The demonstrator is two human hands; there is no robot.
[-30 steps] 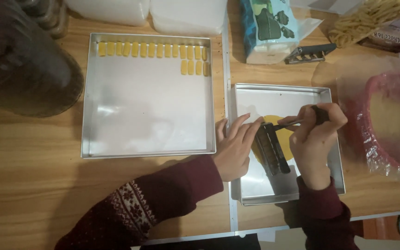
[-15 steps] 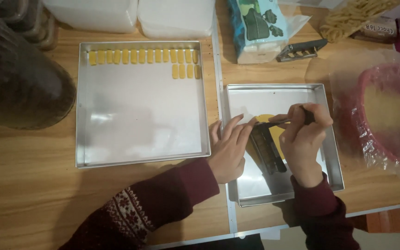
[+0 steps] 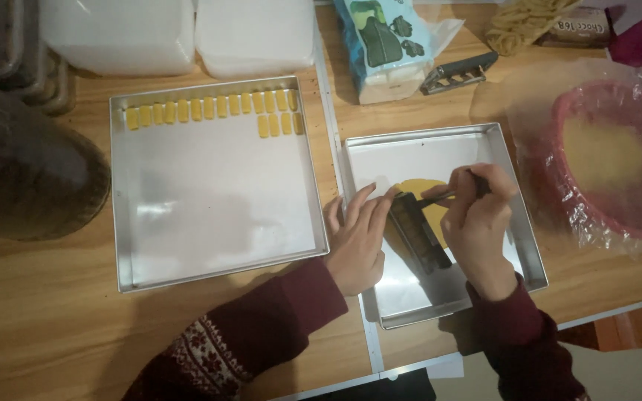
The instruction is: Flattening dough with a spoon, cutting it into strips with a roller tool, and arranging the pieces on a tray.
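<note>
While the left hand [image 3: 358, 241] lies flat with fingers spread against the near side of a dark ridged rectangular mould [image 3: 419, 232], the right hand [image 3: 481, 219] is curled tight, pinching a thin dark-handled tool [image 3: 461, 186] whose tip points left at the mould's far end. That mould sits diagonally in the small shiny square metal tray [image 3: 514, 193], long axis running from upper left to lower right, right on top of a soft flat patch of yellow dough [image 3: 419, 189]. So it lies between both hands, touching the left. Over in the bigger matching metal tray [image 3: 209, 215], little yellow dough bars [image 3: 209, 110] line the far edge. A pink bowl under crinkly plastic film [image 3: 611, 163] stands to the right.
</note>
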